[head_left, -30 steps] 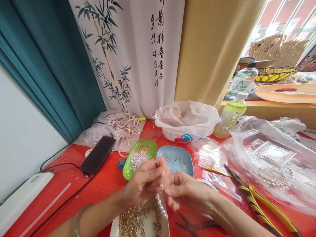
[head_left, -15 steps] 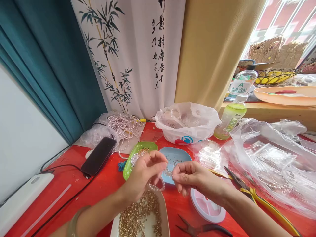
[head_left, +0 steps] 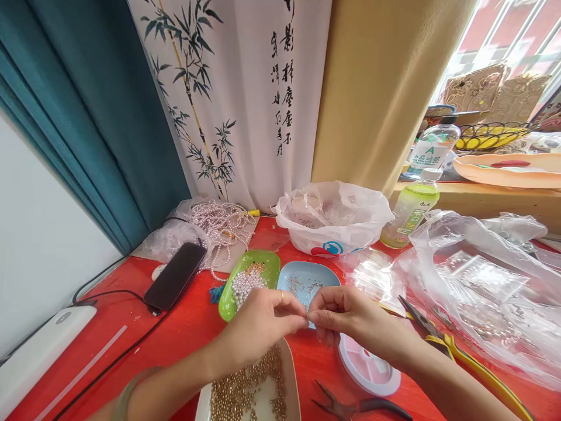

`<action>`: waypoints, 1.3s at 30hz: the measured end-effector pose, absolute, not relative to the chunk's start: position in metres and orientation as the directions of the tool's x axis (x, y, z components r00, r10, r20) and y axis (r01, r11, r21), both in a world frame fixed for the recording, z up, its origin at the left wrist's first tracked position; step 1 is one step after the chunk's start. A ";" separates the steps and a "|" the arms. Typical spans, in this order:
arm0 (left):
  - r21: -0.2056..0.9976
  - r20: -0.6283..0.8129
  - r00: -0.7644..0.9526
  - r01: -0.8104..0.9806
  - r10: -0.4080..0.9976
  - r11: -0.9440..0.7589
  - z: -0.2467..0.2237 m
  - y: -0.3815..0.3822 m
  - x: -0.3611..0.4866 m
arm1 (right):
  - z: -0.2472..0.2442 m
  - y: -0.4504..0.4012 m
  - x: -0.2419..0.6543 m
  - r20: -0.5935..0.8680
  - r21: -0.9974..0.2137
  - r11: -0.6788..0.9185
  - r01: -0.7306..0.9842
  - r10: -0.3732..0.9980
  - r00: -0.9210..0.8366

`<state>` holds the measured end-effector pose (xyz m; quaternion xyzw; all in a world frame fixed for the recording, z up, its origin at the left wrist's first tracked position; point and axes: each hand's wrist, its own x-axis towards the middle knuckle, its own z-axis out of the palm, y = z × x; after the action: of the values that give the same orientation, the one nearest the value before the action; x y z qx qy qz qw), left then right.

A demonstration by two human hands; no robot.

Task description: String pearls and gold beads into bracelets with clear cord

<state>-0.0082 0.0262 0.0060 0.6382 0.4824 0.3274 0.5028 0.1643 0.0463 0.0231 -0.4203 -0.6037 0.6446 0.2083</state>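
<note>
My left hand (head_left: 267, 318) is closed in a pinch above the top of a white tray (head_left: 293, 374) of gold beads (head_left: 241, 386). My right hand (head_left: 339, 313) pinches too, and the fingertips of both hands meet in front of a blue tray (head_left: 287, 272). Whatever lies between the fingertips is too small to make out. A bead strand showed under my left hand a moment earlier; it is now hidden by that hand. Small metal pins (head_left: 302, 285) lie scattered in the blue tray. Beside it, a green tray (head_left: 274, 263) holds white pearl beads (head_left: 246, 283) and some gold ones.
Black-handled pliers (head_left: 342, 406) lie below a round compartment box (head_left: 381, 374); yellow-handled pliers (head_left: 464, 356) are at right. Plastic bags (head_left: 482, 280), a drink bottle (head_left: 409, 213) and a bag-lined bowl (head_left: 335, 225) stand behind. A phone (head_left: 176, 276) and pearl strands (head_left: 219, 225) are at left.
My left hand has turned over and moved down and right, bringing its fingertips to my right hand's. The bead loop below it has gone out of sight. My right hand has barely moved.
</note>
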 end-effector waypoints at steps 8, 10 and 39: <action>0.986 -0.167 0.291 0.077 0.942 0.151 0.011 0.028 -0.010 | 0.018 0.049 0.167 -0.172 -0.977 -0.213 -0.015 0.826 -0.536; 0.987 -0.158 0.277 0.052 0.948 0.150 0.012 0.028 -0.010 | 0.017 0.048 0.166 -0.144 -0.975 -0.213 -0.068 0.831 -0.537; 0.990 -0.133 0.256 -0.016 0.957 0.142 0.012 0.024 -0.008 | -0.003 0.035 0.156 0.174 -0.964 0.238 0.116 0.899 -0.401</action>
<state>-0.0080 0.0235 0.0122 0.5154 0.4567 0.4042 0.6020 0.1565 0.0346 -0.0031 -0.3743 -0.6779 0.4909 0.3992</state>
